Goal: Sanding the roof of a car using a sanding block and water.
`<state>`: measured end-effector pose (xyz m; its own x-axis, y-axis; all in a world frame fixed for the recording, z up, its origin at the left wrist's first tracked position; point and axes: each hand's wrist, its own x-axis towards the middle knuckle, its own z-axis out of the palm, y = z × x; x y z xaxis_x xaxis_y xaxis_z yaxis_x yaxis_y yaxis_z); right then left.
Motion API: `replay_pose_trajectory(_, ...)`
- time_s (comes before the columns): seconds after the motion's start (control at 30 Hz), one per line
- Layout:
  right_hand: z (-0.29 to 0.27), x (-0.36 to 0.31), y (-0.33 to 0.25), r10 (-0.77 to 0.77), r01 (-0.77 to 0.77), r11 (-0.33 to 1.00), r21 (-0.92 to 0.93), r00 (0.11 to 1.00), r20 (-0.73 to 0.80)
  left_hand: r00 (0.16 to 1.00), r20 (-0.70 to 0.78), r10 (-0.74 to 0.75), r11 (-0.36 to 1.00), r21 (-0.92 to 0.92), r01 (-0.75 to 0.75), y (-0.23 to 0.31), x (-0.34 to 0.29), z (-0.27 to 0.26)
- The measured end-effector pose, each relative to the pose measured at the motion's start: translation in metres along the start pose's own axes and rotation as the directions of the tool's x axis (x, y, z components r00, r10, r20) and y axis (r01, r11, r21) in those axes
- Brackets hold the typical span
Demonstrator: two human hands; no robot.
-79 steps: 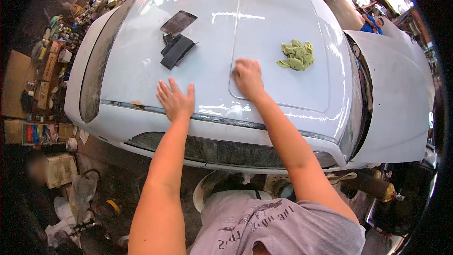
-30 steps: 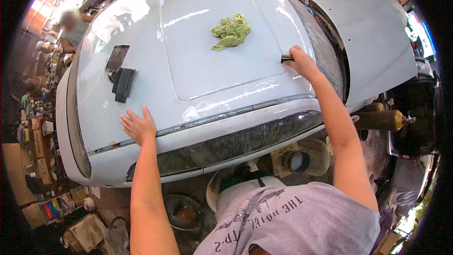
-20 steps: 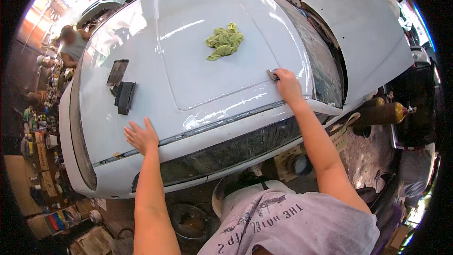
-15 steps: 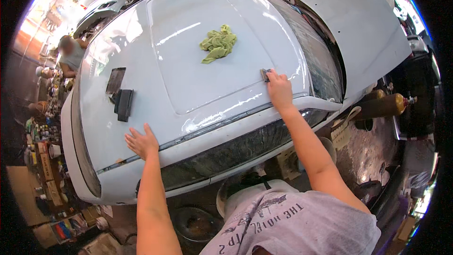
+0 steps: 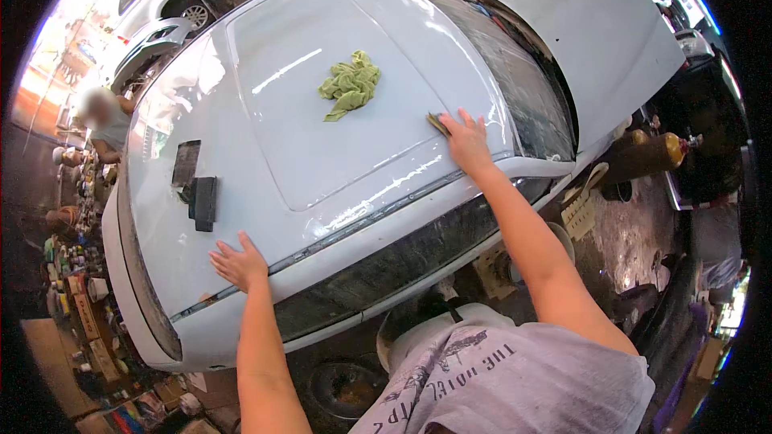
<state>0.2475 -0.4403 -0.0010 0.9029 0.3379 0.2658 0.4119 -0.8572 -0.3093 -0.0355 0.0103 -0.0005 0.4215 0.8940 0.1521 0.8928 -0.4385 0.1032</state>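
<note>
A pale grey-white car roof [image 5: 322,153] spreads out in front of me. My left hand [image 5: 240,261] rests flat near the roof's side edge, fingers spread, holding nothing. Farther right, close to the windshield, my right hand [image 5: 466,141] presses a small flat, dark sanding pad [image 5: 437,123] against the roof. Most of that pad is hidden under the fingers. Toward the middle lies a crumpled yellow-green cloth [image 5: 351,87]. Beyond my left hand are a black block [image 5: 203,203] and a dark flat sheet [image 5: 186,162], apparently sandpaper, touching each other.
The grey hood [image 5: 563,40] stands raised beyond the windshield [image 5: 523,72]. A gas cylinder [image 5: 655,153] lies at the right. Shelves of bottles and boxes [image 5: 80,273] line the left, near another person [image 5: 108,124]. A round black pan [image 5: 346,390] sits on the floor.
My right hand's fingers have spread flatter, and the pad beneath them has turned. The left hand stays on the roof. My view has shifted slightly.
</note>
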Motion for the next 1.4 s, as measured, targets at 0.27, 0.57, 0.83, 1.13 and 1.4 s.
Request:
replay_pose_trajectory(0.27, 0.014, 0.033, 0.007, -0.02, 0.016, 0.999, 0.049, 0.997, 0.079, 0.999, 0.011, -0.035, 0.999, 0.007, 0.035, 0.005, -0.001, -0.003)
replay_pose_trajectory(0.57, 0.019, 0.064, -0.001, -0.064, 0.073, 0.994, -0.081, 0.992, 0.108, 0.999, 0.019, -0.033, 0.999, 0.012, 0.032, 0.004, -0.006, -0.008)
replay_pose_trajectory(0.83, 0.009, 0.03, 0.001, -0.106, 0.119, 0.987, -0.113, 0.988, 0.108, 0.999, 0.022, -0.04, 0.999, 0.002, 0.04, 0.004, -0.002, -0.003)
replay_pose_trajectory(1.13, 0.037, 0.128, -0.014, -0.152, 0.168, 0.946, -0.276, 0.985, 0.08, 0.999, -0.031, 0.019, 1.0, 0.019, -0.018, 0.001, -0.003, 0.003)
replay_pose_trajectory(1.4, 0.003, 0.014, 0.006, -0.15, 0.169, 0.94, -0.297, 0.985, 0.084, 1.0, -0.01, -0.007, 1.0, 0.009, 0.008, 0.001, 0.0, 0.004)
